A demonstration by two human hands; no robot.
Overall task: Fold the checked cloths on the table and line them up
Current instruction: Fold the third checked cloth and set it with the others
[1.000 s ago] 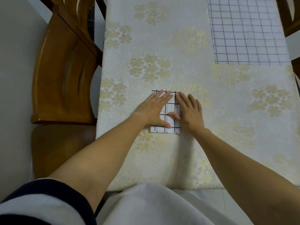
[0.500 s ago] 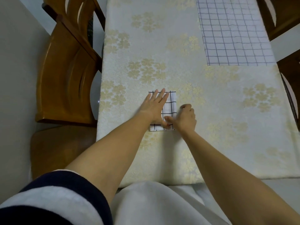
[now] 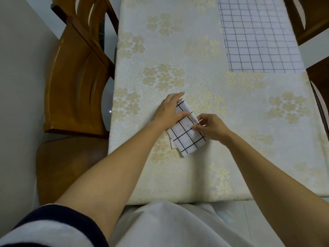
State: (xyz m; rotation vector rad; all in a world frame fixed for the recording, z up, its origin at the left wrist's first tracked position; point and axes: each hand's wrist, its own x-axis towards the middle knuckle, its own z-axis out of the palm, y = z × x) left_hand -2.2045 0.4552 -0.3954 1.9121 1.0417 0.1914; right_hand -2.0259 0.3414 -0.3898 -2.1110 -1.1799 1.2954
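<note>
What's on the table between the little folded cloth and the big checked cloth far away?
Nothing sits between them. From the small folded cloth to the big checked cloth, the head view shows only bare cream tablecloth with gold flowers.

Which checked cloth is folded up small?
The black-lined cloth, the near one, is folded into a small packet. The blue-lined cloth, far right, lies spread flat.
</note>
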